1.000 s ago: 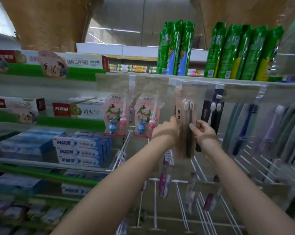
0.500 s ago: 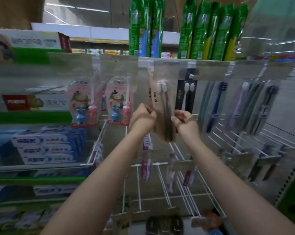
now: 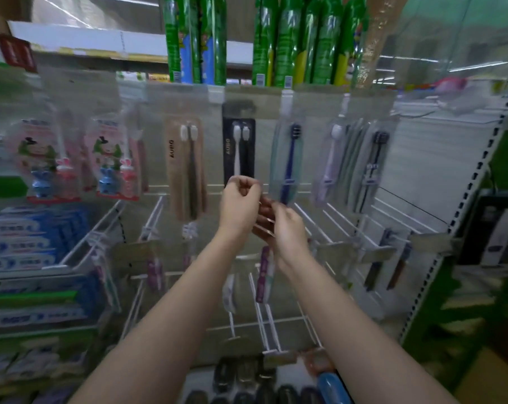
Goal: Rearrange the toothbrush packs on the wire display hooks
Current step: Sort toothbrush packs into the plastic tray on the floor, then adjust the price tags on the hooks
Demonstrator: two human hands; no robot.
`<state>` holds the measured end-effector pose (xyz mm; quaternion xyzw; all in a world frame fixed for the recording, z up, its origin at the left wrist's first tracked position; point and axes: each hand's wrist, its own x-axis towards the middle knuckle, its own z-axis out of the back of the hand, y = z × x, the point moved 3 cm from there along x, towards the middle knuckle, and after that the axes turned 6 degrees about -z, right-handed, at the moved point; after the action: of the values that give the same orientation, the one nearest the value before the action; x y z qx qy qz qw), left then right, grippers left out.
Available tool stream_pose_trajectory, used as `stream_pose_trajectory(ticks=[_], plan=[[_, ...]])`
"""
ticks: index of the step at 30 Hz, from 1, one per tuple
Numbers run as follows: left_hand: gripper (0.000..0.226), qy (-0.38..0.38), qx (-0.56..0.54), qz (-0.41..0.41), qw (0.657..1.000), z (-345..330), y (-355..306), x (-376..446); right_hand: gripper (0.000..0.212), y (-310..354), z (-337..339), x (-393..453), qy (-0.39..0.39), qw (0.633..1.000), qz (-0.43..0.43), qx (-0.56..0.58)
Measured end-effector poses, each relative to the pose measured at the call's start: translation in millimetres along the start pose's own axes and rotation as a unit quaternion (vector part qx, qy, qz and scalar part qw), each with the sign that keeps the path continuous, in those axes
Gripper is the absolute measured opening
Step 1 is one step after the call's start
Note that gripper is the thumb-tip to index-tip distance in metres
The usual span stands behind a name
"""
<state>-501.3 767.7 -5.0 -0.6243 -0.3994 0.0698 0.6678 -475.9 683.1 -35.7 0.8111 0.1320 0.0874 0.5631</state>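
Note:
Toothbrush packs hang in a row on wire hooks. A tan two-brush pack (image 3: 185, 167) hangs free left of my hands. Right of it hangs a black two-brush pack (image 3: 238, 147). My left hand (image 3: 239, 205) is raised at the black pack's lower end with its fingers curled; blur hides whether it pinches the pack. My right hand (image 3: 284, 228) sits just below and right of it, fingers loosely bent, holding nothing I can see. Further right hang a pack with a blue brush (image 3: 287, 161) and several pale packs (image 3: 349, 161).
Pink children's brush packs (image 3: 115, 161) hang at the left, above blue toothpaste boxes (image 3: 28, 237). Green packs (image 3: 299, 39) stand on the top shelf. Bare white wire hooks (image 3: 331, 220) jut out below the row, with more packs on lower hooks (image 3: 264, 275).
Both hands have let go of the tan pack, which now hangs on its hook. They have shifted right to the black pack, and my view has swung right.

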Motion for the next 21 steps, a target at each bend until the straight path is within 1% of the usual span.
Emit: stream_pose_trajectory(ticks=[3,5,7,11,14,16,18,20,21], plan=[[0.013,-0.032,-0.048,0.018,0.998,-59.0,10.5,-33.6,0.032,-2.3,48.7,-9.9,-0.005,0.997,-0.026,0.067],[0.009,-0.048,-0.068,0.027,0.996,-95.5,24.4,-56.1,0.036,-7.6,81.9,-12.9,-0.011,0.99,-0.05,0.128],[0.008,-0.051,-0.078,0.041,0.995,-127.1,42.2,-80.2,0.038,-15.9,114.7,-16.6,-0.007,0.984,-0.079,0.162],[0.005,-0.03,-0.076,0.089,0.993,-171.2,80.0,-120.4,0.049,-41.3,169.4,-27.6,-0.003,0.973,-0.138,0.187],[0.003,0.003,-0.091,0.127,0.988,-197.3,109.9,-150.7,0.051,-64.0,210.9,-37.4,-0.027,0.963,-0.188,0.19],[0.01,0.031,-0.11,0.152,0.982,-211.5,131.9,-170.4,0.049,-81.7,236.3,-42.3,-0.05,0.961,-0.202,0.18],[0.025,0.058,-0.117,0.169,0.977,-221.0,157.9,-191.0,0.046,-104.3,260.2,-47.4,-0.081,0.958,-0.209,0.18],[0.036,0.075,-0.118,0.184,0.973,-227.0,192.4,-213.6,0.045,-136.0,281.0,-53.6,-0.106,0.949,-0.223,0.194],[0.037,0.08,-0.114,0.197,0.971,-228.9,212.5,-229.2,0.045,-157.4,293.0,-58.2,-0.117,0.944,-0.234,0.2]])
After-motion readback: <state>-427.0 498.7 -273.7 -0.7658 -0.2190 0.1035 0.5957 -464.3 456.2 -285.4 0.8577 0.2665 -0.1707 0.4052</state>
